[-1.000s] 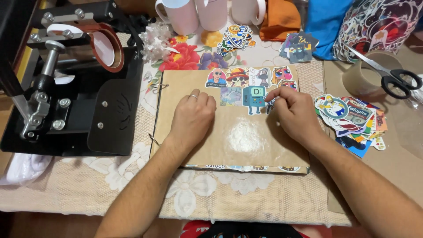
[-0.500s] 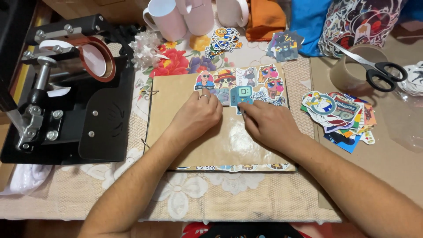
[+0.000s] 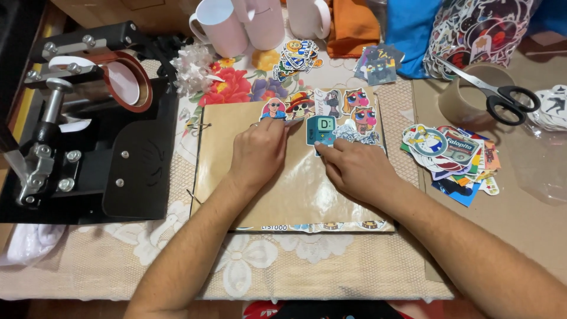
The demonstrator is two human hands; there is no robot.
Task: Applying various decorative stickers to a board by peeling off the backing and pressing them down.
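The table (image 3: pixel 331 266) wears a beige lace cloth with a floral print beyond the hands. Under both hands lies a brown board (image 3: pixel 295 189) with stickers along its far edge. Left of the left hand (image 3: pixel 258 153) sits a black mug press (image 3: pixel 88 130), with white cloth (image 3: pixel 29 245) by its near corner. Beyond the hands stand 3 mugs (image 3: pixel 260 23), beside orange (image 3: pixel 354 23) and blue fabric (image 3: pixel 410 29). Right of the right hand (image 3: pixel 357 168) lies a sticker pile (image 3: pixel 452 159); farther off, scissors (image 3: pixel 496 94) rest on a tape roll (image 3: pixel 466 97).
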